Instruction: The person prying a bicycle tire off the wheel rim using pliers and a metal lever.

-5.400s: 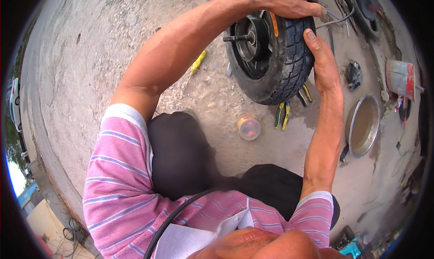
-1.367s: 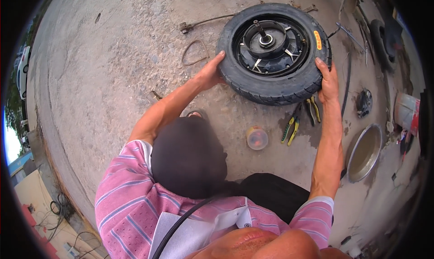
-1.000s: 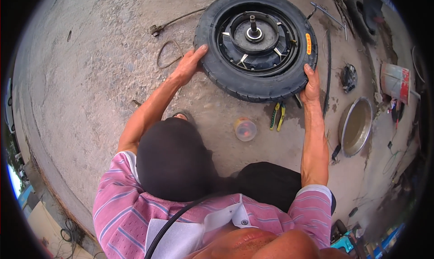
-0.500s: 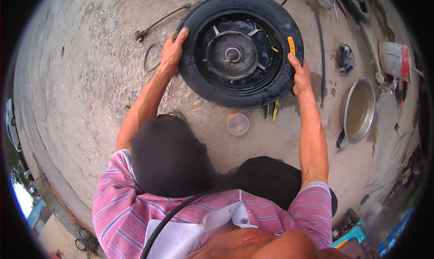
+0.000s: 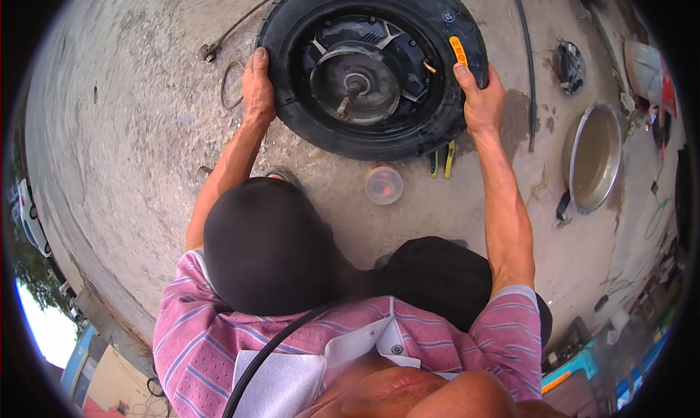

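Between my hands is a wheel (image 5: 306,130) with a black tyre, a dark metal hub and an axle (image 5: 353,95) sticking out of its middle. My left hand (image 5: 259,90) is closed on the tyre's left edge. On the right edge my right hand (image 5: 481,101) grips the tyre, thumb on top by an orange sticker (image 5: 458,51). A brass-coloured valve stem (image 5: 429,66) shows at the rim. The fingers under the tyre are hidden. Just below the wheel stand a small clear tub (image 5: 383,184) and yellow-green plier handles (image 5: 448,159).
On the right lie a metal basin (image 5: 594,159) of murky water, a dark round part (image 5: 569,66), a long black rod (image 5: 530,75) and a red-and-white container (image 5: 649,75). A metal bar (image 5: 240,25) and a wire loop (image 5: 232,86) lie on the concrete at left.
The wheel has shifted up and left in the view and looks more tilted, with the axle showing more of its length. Both hands have kept their hold on the tyre.
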`<action>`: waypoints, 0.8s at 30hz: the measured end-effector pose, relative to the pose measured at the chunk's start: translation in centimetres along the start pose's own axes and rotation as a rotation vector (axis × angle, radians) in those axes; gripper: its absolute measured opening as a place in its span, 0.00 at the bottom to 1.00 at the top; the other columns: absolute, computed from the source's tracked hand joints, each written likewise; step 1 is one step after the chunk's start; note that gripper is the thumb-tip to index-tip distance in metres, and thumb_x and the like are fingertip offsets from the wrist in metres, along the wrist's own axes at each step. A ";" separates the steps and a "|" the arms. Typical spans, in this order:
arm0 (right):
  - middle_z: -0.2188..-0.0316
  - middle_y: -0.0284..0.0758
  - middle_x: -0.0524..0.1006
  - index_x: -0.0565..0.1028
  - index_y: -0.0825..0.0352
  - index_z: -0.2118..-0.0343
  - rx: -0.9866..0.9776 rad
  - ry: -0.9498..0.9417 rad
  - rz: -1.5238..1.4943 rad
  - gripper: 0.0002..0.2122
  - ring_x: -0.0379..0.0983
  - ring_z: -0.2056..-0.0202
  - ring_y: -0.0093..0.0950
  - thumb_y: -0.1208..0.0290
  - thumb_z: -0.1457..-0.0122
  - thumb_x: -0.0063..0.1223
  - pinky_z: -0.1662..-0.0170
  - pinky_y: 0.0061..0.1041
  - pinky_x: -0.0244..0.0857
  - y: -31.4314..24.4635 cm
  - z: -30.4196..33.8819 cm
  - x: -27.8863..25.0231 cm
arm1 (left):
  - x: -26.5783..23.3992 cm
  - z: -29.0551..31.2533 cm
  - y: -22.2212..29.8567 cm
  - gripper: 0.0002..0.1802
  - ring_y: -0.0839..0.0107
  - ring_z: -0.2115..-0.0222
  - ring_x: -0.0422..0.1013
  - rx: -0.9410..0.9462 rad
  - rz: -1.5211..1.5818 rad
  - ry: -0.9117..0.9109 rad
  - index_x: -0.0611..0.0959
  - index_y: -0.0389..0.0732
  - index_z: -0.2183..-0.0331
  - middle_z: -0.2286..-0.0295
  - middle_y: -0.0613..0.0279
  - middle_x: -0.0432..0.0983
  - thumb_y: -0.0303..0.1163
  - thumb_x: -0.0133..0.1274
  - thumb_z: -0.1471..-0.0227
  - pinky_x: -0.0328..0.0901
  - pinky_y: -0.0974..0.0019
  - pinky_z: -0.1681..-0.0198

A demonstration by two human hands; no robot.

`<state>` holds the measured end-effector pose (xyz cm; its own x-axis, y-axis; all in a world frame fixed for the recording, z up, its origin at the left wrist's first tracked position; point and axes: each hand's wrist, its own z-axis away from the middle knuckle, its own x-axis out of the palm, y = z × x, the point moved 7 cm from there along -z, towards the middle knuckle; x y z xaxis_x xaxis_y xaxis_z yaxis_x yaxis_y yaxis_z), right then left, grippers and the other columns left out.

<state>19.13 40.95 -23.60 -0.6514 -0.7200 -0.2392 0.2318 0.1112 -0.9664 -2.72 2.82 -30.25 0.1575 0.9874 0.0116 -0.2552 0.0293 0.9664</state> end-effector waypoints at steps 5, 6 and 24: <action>0.57 0.40 0.82 0.76 0.75 0.49 -0.054 -0.028 0.041 0.32 0.77 0.57 0.30 0.50 0.45 0.71 0.50 0.27 0.69 0.7 -0.2 0.1 | -0.4 0.0 -0.4 0.33 0.70 0.56 0.73 -0.019 0.018 0.039 0.80 0.32 0.49 0.54 0.58 0.79 0.56 0.46 0.32 0.65 0.65 0.47; 0.57 0.40 0.82 0.75 0.74 0.48 -0.051 -0.033 0.014 0.32 0.77 0.56 0.30 0.50 0.45 0.70 0.49 0.27 0.69 0.7 -0.3 0.2 | -0.5 -0.5 -0.5 0.33 0.70 0.55 0.73 -0.004 0.025 0.036 0.79 0.32 0.48 0.53 0.57 0.79 0.56 0.45 0.32 0.65 0.65 0.46; 0.63 0.43 0.82 0.80 0.73 0.58 0.310 0.118 -0.339 0.29 0.78 0.62 0.32 0.44 0.31 0.44 0.57 0.31 0.69 5.8 -2.0 -3.3 | -0.3 -0.4 -1.0 0.38 0.66 0.54 0.75 -0.061 0.092 0.049 0.78 0.30 0.45 0.51 0.54 0.79 0.59 0.46 0.34 0.66 0.64 0.45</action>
<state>21.23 45.34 -28.58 -0.8013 -0.5954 0.0588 0.1848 -0.3398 -0.9222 -2.94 2.51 -31.28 0.0842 0.9928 0.0857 -0.3246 -0.0540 0.9443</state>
